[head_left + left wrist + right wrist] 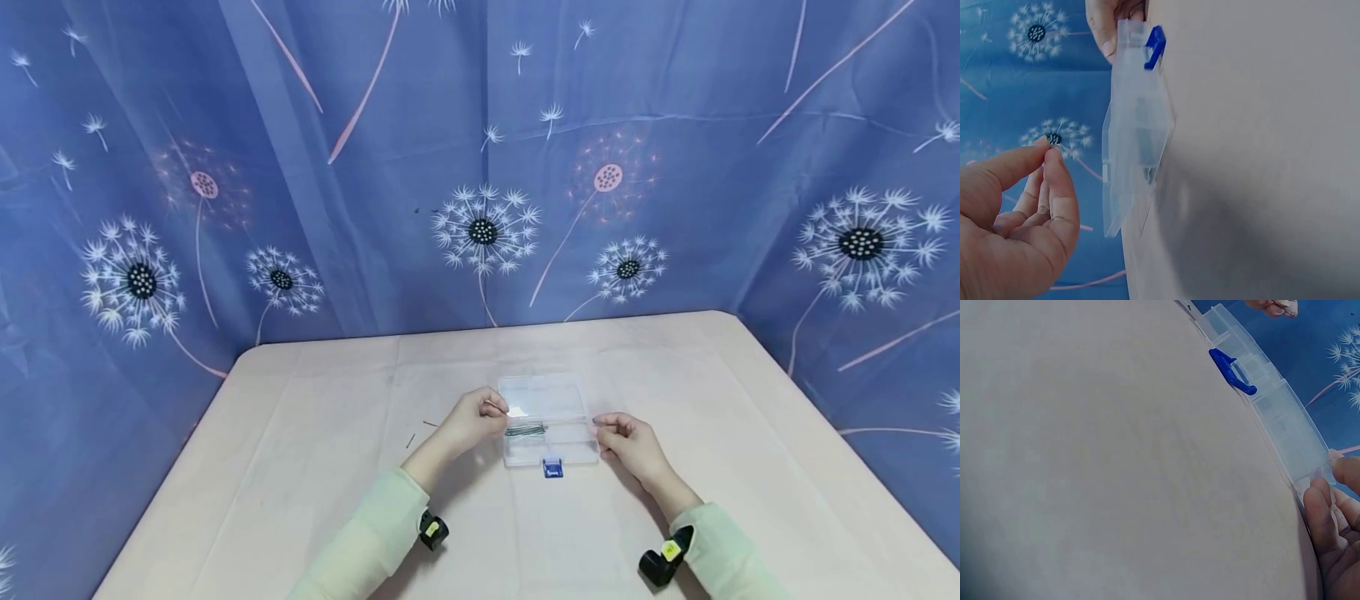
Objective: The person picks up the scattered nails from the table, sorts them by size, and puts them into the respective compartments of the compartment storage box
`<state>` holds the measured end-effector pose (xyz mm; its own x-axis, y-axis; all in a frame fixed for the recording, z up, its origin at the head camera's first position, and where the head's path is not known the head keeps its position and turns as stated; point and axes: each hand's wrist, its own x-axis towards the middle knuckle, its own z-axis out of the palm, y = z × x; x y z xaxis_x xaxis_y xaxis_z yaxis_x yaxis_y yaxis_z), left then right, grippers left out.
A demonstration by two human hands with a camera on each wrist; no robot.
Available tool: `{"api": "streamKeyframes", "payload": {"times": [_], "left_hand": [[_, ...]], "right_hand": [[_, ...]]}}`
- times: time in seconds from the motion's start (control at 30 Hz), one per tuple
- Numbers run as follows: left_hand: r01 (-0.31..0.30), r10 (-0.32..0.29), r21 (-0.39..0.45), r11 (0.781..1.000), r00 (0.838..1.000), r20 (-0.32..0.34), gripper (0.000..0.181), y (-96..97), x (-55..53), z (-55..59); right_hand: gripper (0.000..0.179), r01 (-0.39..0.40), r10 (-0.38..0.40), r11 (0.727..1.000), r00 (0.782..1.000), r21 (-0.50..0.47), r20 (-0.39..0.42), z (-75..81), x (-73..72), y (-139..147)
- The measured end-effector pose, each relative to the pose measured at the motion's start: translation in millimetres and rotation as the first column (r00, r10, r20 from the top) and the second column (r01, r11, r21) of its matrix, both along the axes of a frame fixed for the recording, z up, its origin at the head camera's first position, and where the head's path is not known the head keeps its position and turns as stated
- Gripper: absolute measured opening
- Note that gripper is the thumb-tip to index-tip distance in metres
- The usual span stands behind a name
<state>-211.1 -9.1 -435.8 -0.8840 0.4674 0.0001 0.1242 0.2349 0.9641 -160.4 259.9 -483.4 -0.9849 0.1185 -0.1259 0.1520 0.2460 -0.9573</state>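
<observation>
A clear plastic compartment box (572,452) lies with its lid (542,393) raised back and its blue latch (552,468) towards the person. Thin dark green rods (525,430) are bunched in a left compartment. My right hand (633,446) holds the box's right end; the right wrist view shows thumb and fingers (1320,509) around that corner. At the left side of the box, my left hand (474,421) has thumb and forefinger pinched together. A thin reddish-brown sliver shows at those fingertips in the head view; I cannot tell its kind.
Two small thin brown pieces, one a short stick (410,441), lie on the pale table cover (360,400) left of the left wrist. A blue curtain with dandelion prints (390,275) hangs along the table's back and sides. Each wrist wears a black camera (660,567).
</observation>
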Motion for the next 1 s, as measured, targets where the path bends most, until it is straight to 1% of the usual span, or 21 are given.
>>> {"api": "streamKeyframes", "payload": {"times": [0.13, 0.27, 0.47, 0.6, 0.8, 0.9, 1.0], "left_hand": [[0.014, -0.014, -0.026, 1.000, 1.000, 0.000, 0.017, 5.5, 3.4, -1.3], [0.024, -0.025, -0.050, 0.998, 1.000, -0.017, 0.014, 10.3, 4.6, -2.6], [0.012, -0.015, -0.093, 0.996, 1.000, -0.026, 0.011, 17.6, 6.3, -7.8], [0.008, -0.010, -0.097, 0.995, 1.000, -0.019, 0.010, 20.7, 7.4, -11.4], [0.000, -0.003, -0.109, 0.994, 1.000, -0.028, 0.010, 18.9, 8.8, -14.6], [0.015, -0.018, -0.108, 0.994, 0.999, -0.026, 0.009, 16.4, 8.8, -14.2], [0.041, -0.046, -0.099, 0.994, 0.997, -0.054, 0.006, 11.8, 9.6, -13.0]], "right_hand": [[0.033, 0.002, -0.002, 1.000, 1.000, -0.006, -0.001, 0.0, -0.2, 0], [0.034, 0.003, -0.003, 1.000, 1.000, -0.016, 0.003, -0.2, -2.2, 1], [0.033, -0.001, 0.001, 1.000, 1.000, -0.015, 0.003, 1.2, -1.9, 1], [0.033, 0.000, 0.000, 1.000, 1.000, -0.015, -0.008, 1.9, -1.1, 0], [0.033, -0.009, 0.009, 1.000, 1.000, -0.013, -0.003, 0.2, -1.7, 0], [0.033, -0.004, 0.004, 1.000, 1.000, -0.007, -0.003, -1.8, -2.3, 1], [0.034, -0.007, 0.007, 1.000, 1.000, -0.009, -0.004, -3.3, -2.6, 1]]}}
